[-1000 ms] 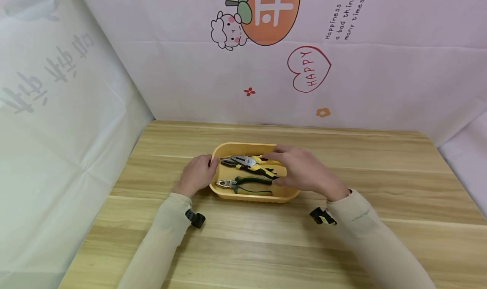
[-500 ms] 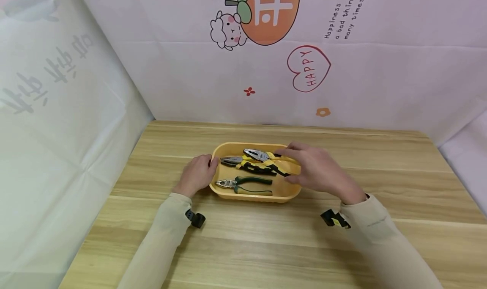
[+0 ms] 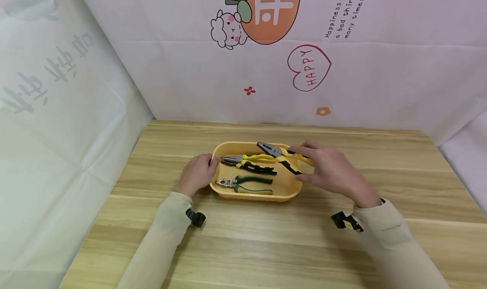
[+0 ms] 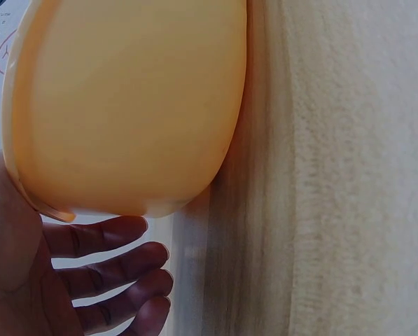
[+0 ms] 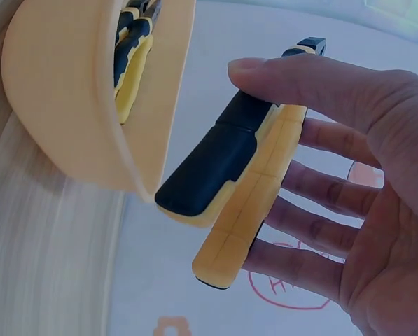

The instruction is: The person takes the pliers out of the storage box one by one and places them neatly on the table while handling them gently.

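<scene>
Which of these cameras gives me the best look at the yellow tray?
The head view: it shows most of the tray from above, green-handled pliers inside. The left wrist view has mostly its outer wall, beside the left hand. The right wrist view catches one end and part of the inside.

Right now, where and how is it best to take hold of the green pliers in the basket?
Best, I think, is across both handles, coming down from above on the person's right. The green pliers seem to lie flat in the basket, metal head toward the left hand, handles spread slightly, pointing right and uncovered.
</scene>
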Motion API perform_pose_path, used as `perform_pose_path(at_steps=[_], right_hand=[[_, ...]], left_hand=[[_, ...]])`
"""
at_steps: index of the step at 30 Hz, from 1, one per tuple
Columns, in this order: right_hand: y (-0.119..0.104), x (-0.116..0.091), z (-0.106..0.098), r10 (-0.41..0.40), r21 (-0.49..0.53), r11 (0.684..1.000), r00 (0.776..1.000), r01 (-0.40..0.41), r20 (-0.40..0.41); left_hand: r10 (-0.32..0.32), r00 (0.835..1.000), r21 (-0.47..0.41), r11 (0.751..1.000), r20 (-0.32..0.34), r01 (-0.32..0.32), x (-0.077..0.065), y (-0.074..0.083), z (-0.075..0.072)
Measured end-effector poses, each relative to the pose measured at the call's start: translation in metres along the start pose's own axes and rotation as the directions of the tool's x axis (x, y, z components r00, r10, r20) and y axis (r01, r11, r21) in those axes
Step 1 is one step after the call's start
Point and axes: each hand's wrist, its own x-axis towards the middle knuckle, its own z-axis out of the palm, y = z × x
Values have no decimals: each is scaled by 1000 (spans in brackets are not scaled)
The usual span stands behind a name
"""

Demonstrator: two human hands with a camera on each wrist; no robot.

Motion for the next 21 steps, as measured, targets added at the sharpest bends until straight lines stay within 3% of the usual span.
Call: perform_pose_path(at_steps=[21], right_hand=[[23, -25, -6, 87, -8, 996, 994, -88, -67]], left_hand=[[-8, 1000, 5, 1000, 1, 8, -1, 1, -1]])
